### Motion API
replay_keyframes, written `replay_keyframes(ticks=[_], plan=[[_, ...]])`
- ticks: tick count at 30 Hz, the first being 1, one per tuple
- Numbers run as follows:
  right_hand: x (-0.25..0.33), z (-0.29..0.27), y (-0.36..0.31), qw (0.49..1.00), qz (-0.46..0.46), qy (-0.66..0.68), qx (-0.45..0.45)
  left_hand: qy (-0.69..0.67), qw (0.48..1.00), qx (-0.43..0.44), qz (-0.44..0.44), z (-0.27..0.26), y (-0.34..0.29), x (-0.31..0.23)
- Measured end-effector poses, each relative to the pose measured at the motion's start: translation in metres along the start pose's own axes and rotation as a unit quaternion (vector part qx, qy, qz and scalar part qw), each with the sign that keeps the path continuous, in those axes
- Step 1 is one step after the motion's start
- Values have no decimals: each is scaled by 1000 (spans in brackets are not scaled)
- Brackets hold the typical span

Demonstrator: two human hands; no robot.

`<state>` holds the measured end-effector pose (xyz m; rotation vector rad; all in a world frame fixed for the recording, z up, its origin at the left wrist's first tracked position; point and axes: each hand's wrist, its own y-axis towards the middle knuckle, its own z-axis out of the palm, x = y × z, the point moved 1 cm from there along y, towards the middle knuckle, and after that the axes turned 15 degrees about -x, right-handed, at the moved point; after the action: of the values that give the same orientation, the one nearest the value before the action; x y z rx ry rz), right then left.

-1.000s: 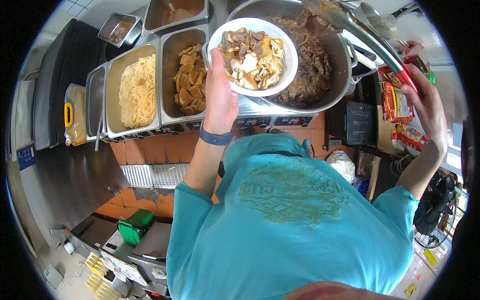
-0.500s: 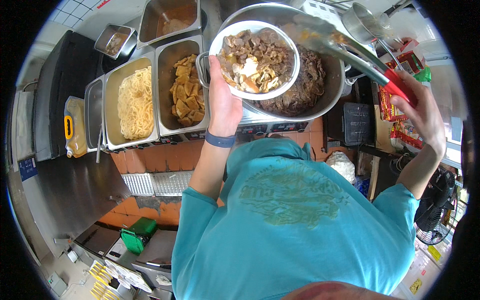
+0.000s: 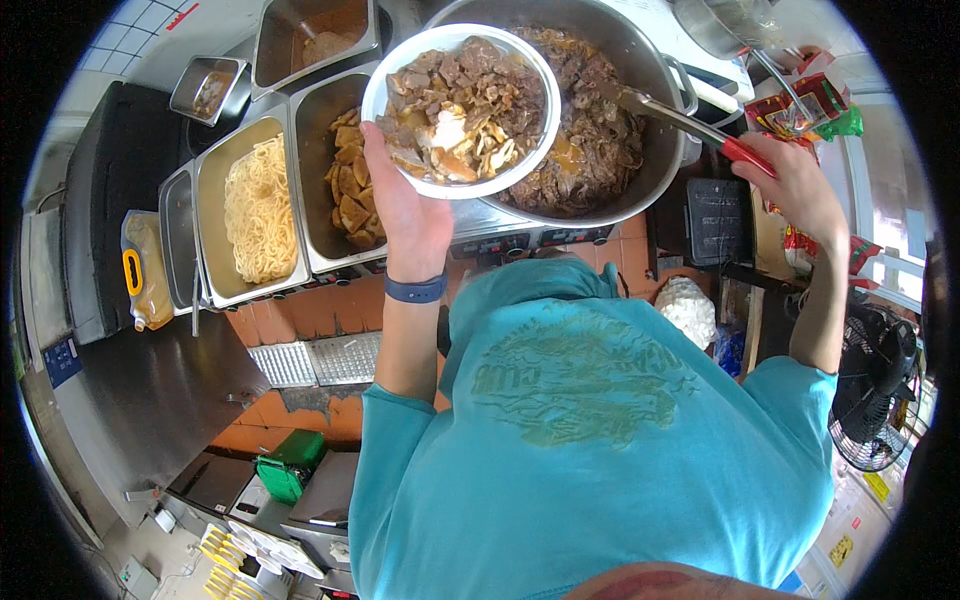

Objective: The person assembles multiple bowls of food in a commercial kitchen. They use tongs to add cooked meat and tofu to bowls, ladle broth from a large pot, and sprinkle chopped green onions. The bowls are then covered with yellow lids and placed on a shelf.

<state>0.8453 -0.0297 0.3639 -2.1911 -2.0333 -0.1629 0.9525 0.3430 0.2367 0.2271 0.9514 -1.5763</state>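
My left hand (image 3: 415,225) supports a white bowl (image 3: 458,188) from its near left side, thumb up at the rim. Chopped brown meat (image 3: 480,68) fills the bowl, with paler pieces in the middle. The bowl is over the left edge of a large steel pot (image 3: 664,95) of dark shredded meat (image 3: 600,150). My right hand (image 3: 800,185) is closed round the red handle of metal tongs (image 3: 690,122). Their tips reach into the pot and touch the meat; whether they pinch any is hard to see.
Left of the pot stand steel pans with noodles (image 3: 262,215), yellow-brown slices (image 3: 350,195) and a reddish liquid (image 3: 325,40). A jug of yellow liquid (image 3: 150,270) is at the far left. A black fan (image 3: 872,390) stands at the right, below red packets (image 3: 815,105) and a saucepan (image 3: 708,25).
My right hand has swung the tongs from above the bowl and pot down into the pot's meat. The bowl in my left hand has shifted left and slightly nearer.
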Motion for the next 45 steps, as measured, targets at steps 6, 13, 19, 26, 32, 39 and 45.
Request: replay_keyframes(ticks=[6, 13, 19, 26, 32, 39, 45], plan=[[6, -13, -9, 997, 63, 42, 28, 22, 998, 27, 45, 4, -5, -4], [6, 9, -5, 993, 56, 93, 38, 29, 997, 43, 49, 3, -1, -10], [17, 9, -15, 999, 35, 5, 5, 35, 995, 49, 81, -1, -2, -12], [12, 43, -6, 999, -33, 1, 0, 29, 996, 17, 78, -7, -3, -11], [7, -17, -44, 989, 74, 118, -48, 47, 995, 10, 85, -3, -2, -8], [52, -36, -37, 980, 9, 194, -33, 67, 996, 50, 44, 15, -1, 1], [18, -25, -29, 976, 163, 141, -17, 38, 999, 33, 11, 11, 1, 6]])
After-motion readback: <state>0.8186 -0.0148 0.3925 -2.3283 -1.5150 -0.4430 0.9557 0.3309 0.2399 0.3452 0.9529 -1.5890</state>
